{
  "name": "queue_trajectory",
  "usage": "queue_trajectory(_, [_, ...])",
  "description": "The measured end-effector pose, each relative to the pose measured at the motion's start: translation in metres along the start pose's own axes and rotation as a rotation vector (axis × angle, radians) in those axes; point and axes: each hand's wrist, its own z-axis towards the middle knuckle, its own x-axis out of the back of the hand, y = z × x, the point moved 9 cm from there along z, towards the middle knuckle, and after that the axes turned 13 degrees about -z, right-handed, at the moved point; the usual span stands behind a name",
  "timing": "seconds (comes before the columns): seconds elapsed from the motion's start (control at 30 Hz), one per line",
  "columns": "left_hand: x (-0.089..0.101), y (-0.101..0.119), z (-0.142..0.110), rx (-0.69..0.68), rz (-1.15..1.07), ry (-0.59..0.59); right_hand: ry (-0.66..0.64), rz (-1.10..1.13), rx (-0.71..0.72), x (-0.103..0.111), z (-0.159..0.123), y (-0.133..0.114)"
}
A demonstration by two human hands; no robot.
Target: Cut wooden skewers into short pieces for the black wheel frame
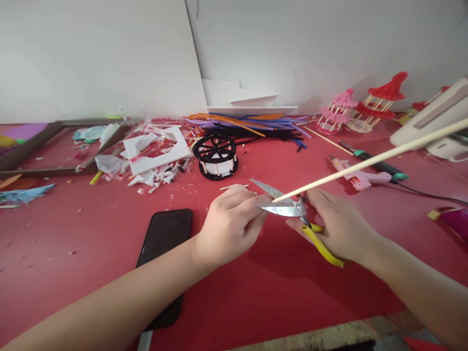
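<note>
Pinching the stick [365, 162] near its lower end with the left hand [228, 226], knuckles up, fingers curled in. Gripping the scissors [300, 208] by yellow handles [321, 246] with the right hand [345, 229]. Holding the blades [281, 210] spread, with the stick across the gap; cannot tell about contact with either edge. Pinched right beside the blades, likely to stop the end slipping or swinging. Slanting up past the right hand and out of view at right, probably for want of any other support along so long a piece. Held above the red table [91, 253], perhaps to give the scissors room.

Lying just beyond the left hand: a short stick [232, 186]. Standing behind that, on its own round base: the black model [215, 151], presumably near for easy reach. Lying partly under the left forearm: a phone [166, 234]. Pushed back in a loose bundle: pipe cleaners [248, 124]. Heaped at left: scraps [161, 183], probably swept aside. Resting at right: a pink glue gun [360, 176], maybe kept on the right hand's side. Stood far back: pink tower [336, 114], red tower [383, 92], likely out of harm's way.
</note>
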Motion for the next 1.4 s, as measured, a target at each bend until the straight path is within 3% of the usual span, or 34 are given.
queue_trajectory(0.17, [0.001,0.002,0.001,-0.029,0.003,0.015,0.072,-0.075,0.038,0.004,-0.001,-0.005])
queue_trajectory(0.57, [-0.007,-0.003,-0.001,0.130,-0.049,-0.009,-0.077,0.026,0.031,-0.002,0.000,0.000])
queue_trajectory(0.7, [-0.006,-0.006,-0.001,0.161,-0.073,-0.002,-0.053,-0.017,0.001,-0.003,0.002,-0.001])
queue_trajectory(0.9, [-0.008,-0.011,0.002,0.206,-0.256,-0.040,-0.020,-0.040,-0.010,-0.002,0.001,-0.003])
queue_trajectory(1.2, [-0.014,-0.013,0.003,0.171,-0.281,-0.141,0.031,-0.096,0.018,0.004,0.001,-0.001])
queue_trajectory(1.4, [-0.019,-0.019,0.002,0.209,-0.505,-0.236,0.047,-0.105,0.030,0.004,0.000,-0.002])
